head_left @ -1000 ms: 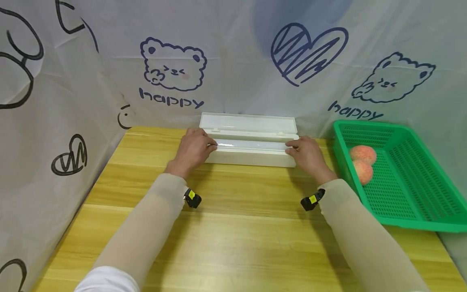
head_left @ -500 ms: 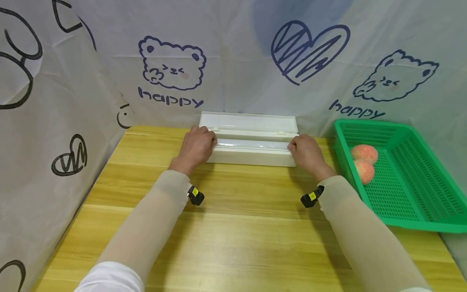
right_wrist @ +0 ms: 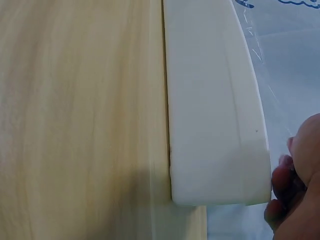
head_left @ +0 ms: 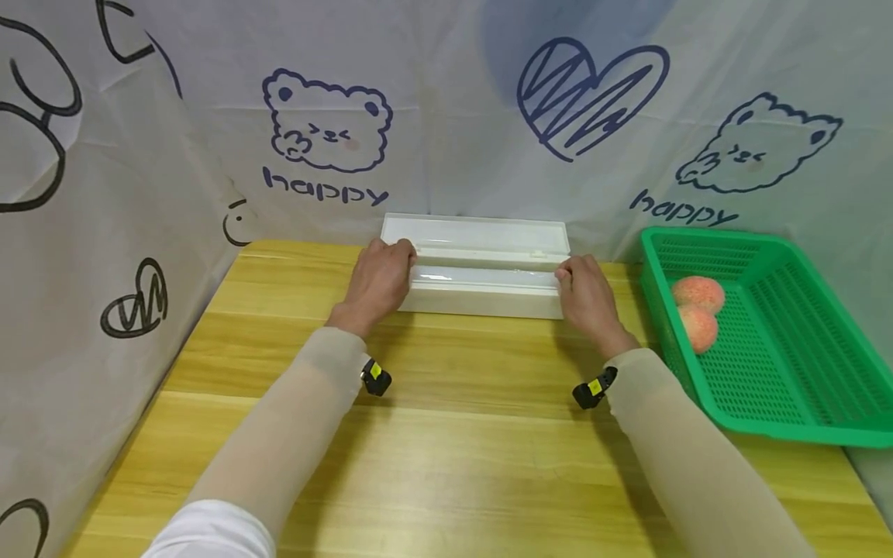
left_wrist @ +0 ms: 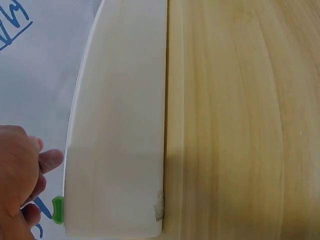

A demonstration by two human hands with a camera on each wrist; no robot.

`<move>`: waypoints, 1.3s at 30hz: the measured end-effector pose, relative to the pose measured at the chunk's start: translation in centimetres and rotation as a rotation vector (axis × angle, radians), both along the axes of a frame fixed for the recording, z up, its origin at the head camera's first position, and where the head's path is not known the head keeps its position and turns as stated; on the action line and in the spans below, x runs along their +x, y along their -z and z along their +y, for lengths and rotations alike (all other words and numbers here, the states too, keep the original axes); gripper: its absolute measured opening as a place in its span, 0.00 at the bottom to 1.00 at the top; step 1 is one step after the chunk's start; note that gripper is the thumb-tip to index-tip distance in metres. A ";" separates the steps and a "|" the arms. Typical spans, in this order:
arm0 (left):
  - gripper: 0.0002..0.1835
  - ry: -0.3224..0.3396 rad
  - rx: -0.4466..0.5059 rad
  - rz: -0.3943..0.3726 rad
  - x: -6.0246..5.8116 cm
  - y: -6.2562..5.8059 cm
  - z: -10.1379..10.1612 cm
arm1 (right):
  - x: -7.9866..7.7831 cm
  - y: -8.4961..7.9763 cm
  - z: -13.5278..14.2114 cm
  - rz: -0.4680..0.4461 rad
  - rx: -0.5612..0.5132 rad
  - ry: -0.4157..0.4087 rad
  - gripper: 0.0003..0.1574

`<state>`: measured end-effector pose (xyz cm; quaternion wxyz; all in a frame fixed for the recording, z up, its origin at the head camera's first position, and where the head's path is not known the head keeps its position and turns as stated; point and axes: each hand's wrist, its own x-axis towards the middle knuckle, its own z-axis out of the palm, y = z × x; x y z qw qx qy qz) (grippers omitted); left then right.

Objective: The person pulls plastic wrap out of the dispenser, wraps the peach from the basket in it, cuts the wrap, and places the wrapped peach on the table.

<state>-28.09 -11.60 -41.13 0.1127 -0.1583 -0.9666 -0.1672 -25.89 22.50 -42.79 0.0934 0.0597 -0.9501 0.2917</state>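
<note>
A long white cling film dispenser (head_left: 481,303) lies near the back of the table, its lid (head_left: 481,232) tipped back. Shiny clear cling film (head_left: 481,277) spans the top of the box between the hands. My left hand (head_left: 379,279) pinches the film at the left end, fingers curled. At the right end my right hand (head_left: 588,301) pinches it too, thumb against curled fingers. The right wrist view shows a strip of clear film (right_wrist: 262,60) past the box's edge. A small green piece (left_wrist: 58,210) sticks out near the box's end in the left wrist view.
A green plastic basket (head_left: 788,431) stands on the right with two peaches (head_left: 698,294) in it. Behind the wooden table (head_left: 460,465) hangs a white cloth (head_left: 453,132) with drawn bears and hearts, and it continues down the left side.
The fingers of both hands have curled in tighter at the film. My left hand has shifted slightly right, the right hand very little. Box and basket stay put.
</note>
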 end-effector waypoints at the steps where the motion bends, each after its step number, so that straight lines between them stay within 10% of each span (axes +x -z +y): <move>1: 0.11 -0.004 0.005 0.008 0.0 0.0 0.0 | 0.1 0.0 -0.1 0.006 -0.005 0.008 0.20; 17: 0.11 0.020 0.175 0.013 0.6 -1.9 0.0 | 1.3 -1.0 -0.7 0.023 -0.368 0.088 0.21; 39: 0.10 0.096 0.281 0.129 2.8 -4.5 -0.7 | 3.4 -2.7 -1.3 0.247 -0.588 0.137 0.18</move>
